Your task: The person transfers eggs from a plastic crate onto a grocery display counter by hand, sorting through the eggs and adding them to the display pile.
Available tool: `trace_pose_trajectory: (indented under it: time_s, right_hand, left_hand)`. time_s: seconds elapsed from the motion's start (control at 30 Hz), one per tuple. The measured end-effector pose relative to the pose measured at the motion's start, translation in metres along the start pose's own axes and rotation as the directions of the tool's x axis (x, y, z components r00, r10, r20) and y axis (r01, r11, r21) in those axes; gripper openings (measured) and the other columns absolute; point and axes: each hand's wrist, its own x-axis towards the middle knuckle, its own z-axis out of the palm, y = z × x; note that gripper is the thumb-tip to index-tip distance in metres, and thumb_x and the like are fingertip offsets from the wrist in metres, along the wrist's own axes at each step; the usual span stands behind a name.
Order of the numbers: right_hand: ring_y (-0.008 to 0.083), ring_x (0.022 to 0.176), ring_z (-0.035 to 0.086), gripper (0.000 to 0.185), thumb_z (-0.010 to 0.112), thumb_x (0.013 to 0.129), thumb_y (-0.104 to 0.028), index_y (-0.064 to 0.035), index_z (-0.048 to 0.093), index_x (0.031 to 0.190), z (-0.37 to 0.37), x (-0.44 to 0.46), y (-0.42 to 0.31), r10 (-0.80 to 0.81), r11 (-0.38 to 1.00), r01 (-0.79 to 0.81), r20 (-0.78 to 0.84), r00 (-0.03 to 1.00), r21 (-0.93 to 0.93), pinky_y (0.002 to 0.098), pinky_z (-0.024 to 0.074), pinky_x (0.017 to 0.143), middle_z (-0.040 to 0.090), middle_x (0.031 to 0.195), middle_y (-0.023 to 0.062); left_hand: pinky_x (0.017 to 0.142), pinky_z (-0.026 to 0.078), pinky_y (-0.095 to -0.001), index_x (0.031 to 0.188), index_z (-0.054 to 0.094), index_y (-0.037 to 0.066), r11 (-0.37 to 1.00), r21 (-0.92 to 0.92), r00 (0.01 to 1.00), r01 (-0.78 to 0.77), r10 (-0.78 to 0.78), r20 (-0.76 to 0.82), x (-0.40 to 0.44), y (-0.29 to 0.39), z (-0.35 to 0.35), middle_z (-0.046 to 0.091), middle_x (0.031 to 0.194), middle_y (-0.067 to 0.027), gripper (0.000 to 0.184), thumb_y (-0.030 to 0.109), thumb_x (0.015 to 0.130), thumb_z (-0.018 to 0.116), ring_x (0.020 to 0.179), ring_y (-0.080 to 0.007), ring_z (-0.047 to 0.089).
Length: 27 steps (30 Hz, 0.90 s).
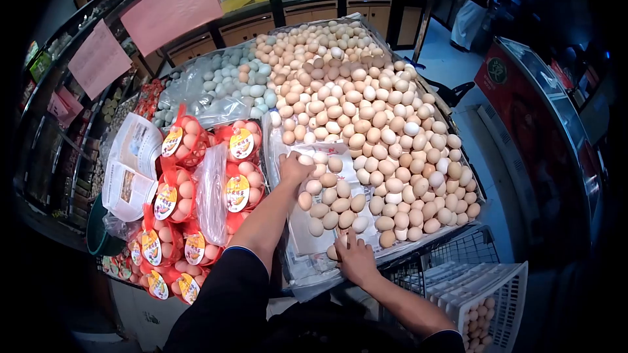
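Observation:
Brown and cream eggs [340, 204] lie in a loose cluster on printed paper [305, 230] at the near middle of the display. At the cluster's upper left, my left hand [296, 168] rests against the eggs; its fingers are bent and partly hidden, cupped beside a pale egg [305, 159]. My right hand [357, 259] is at the cluster's near end, fingers apart and touching eggs. One egg [332, 253] lies at the left side of its fingers. I see neither hand clearly gripping an egg.
A large heap of eggs [386, 131] covers the right and back. Bluish eggs [226, 82] lie back left. Red net bags of eggs [176, 202] and folded newspapers [131, 167] stand left. A white crate [510, 287] holds eggs at lower right. A person [472, 10] stands behind.

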Motion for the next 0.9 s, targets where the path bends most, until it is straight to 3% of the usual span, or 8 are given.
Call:
trace_pose_trajectory:
  time_s: [0.23, 0.4, 0.5, 0.57, 0.7, 0.73, 0.8, 0.9]
  right_hand:
    - [0.0286, 0.094, 0.059, 0.033, 0.071, 0.076, -0.017, -0.0056, 0.063, 0.106, -0.095, -0.137, 0.035, 0.332, 0.939, -0.248, -0.439, 0.835, 0.24, 0.0383, 0.0483, 0.078, 0.057, 0.113, 0.0135]
    - [0.0313, 0.087, 0.06, 0.018, 0.069, 0.078, -0.01, -0.0016, 0.062, 0.092, -0.102, -0.313, 0.061, 0.807, 0.536, -0.676, -0.542, 0.235, 0.505, 0.0378, 0.0489, 0.076, 0.061, 0.093, 0.0137]
    - [0.0324, 0.082, 0.06, 0.019, 0.069, 0.077, -0.016, -0.0031, 0.064, 0.09, -0.049, -0.425, 0.063, 0.911, 0.202, -0.857, -0.412, -0.014, 0.475, 0.0417, 0.0497, 0.074, 0.061, 0.086, 0.0147]
    - [0.0298, 0.085, 0.062, 0.027, 0.069, 0.078, -0.025, -0.0024, 0.064, 0.092, -0.03, -0.466, 0.057, 0.974, -0.11, -0.862, -0.117, -0.192, 0.496, 0.0397, 0.05, 0.075, 0.063, 0.087, 0.0143]
    - [0.0301, 0.094, 0.062, 0.042, 0.07, 0.077, -0.036, -0.003, 0.063, 0.102, -0.045, -0.493, 0.048, 0.958, -0.287, -0.732, 0.181, -0.223, 0.619, 0.0403, 0.0486, 0.083, 0.063, 0.096, 0.0164]
    - [0.0305, 0.095, 0.061, 0.044, 0.07, 0.076, -0.037, -0.003, 0.062, 0.103, -0.042, -0.507, 0.051, 0.96, -0.278, -0.759, 0.152, -0.234, 0.589, 0.0406, 0.0484, 0.084, 0.063, 0.097, 0.0168]
    - [0.0313, 0.098, 0.06, 0.05, 0.071, 0.075, -0.041, -0.003, 0.061, 0.106, -0.027, -0.538, 0.055, 0.961, -0.271, -0.813, 0.107, -0.253, 0.515, 0.0413, 0.0479, 0.085, 0.062, 0.1, 0.0177]
    - [0.0344, 0.116, 0.048, 0.061, 0.072, 0.073, -0.043, -0.0061, 0.056, 0.119, -0.016, -0.571, 0.063, 0.991, -0.133, -0.878, 0.069, -0.114, 0.459, 0.0433, 0.0417, 0.094, 0.057, 0.114, 0.017]
  left_hand:
    - [0.102, 0.037, -0.0463, 0.125, 0.054, 0.01, 0.91, 0.346, 0.959, -0.23, 0.272, -0.076, 0.004, -0.015, 0.027, 0.051, 0.124, -0.025, 0.049, 0.036, 0.084, 0.059, 0.118, -0.0404, 0.047]
    - [0.111, 0.026, -0.0472, 0.141, 0.038, 0.008, 0.823, 0.557, 0.957, -0.114, 0.242, -0.161, -0.018, 0.034, 0.016, 0.029, 0.146, -0.0281, 0.067, 0.038, 0.086, 0.061, 0.133, -0.0419, 0.032]
    - [0.104, 0.037, -0.0442, 0.14, 0.037, 0.005, 0.553, 0.348, 0.5, -0.757, 0.833, -0.237, -0.047, 0.112, 0.036, 0.029, 0.147, -0.024, 0.063, 0.023, 0.086, 0.065, 0.13, -0.0371, 0.038]
    - [0.083, 0.049, -0.031, 0.137, 0.039, 0.002, 0.481, -0.272, 0.508, -0.833, 0.86, -0.035, -0.181, 0.222, 0.05, 0.04, 0.14, -0.0159, 0.06, 0.004, 0.082, 0.065, 0.12, -0.0252, 0.048]
    - [0.097, 0.044, -0.0396, 0.132, 0.044, 0.007, -0.066, -0.659, -0.371, -0.749, 0.866, 0.336, -0.387, 0.309, 0.127, 0.049, 0.131, -0.0184, 0.061, 0.01, 0.077, 0.07, 0.119, -0.0355, 0.051]
    - [0.1, 0.041, -0.0433, 0.134, 0.042, 0.009, 0.05, -0.678, -0.444, -0.734, 0.72, 0.534, -0.434, 0.314, 0.15, 0.043, 0.136, -0.0192, 0.068, 0.016, 0.074, 0.074, 0.125, -0.035, 0.046]
    - [0.103, 0.039, -0.0464, 0.138, 0.037, 0.012, -0.066, -0.55, -0.502, -0.832, 0.509, 0.699, -0.49, 0.304, 0.234, 0.033, 0.145, -0.0192, 0.077, 0.029, 0.073, 0.075, 0.133, -0.0363, 0.037]
    - [0.107, 0.034, -0.046, 0.14, 0.035, 0.01, 0.002, -0.184, -0.162, -0.983, 0.461, 0.872, -0.525, 0.289, 0.323, 0.028, 0.148, -0.0228, 0.085, 0.032, 0.07, 0.077, 0.138, -0.0419, 0.024]
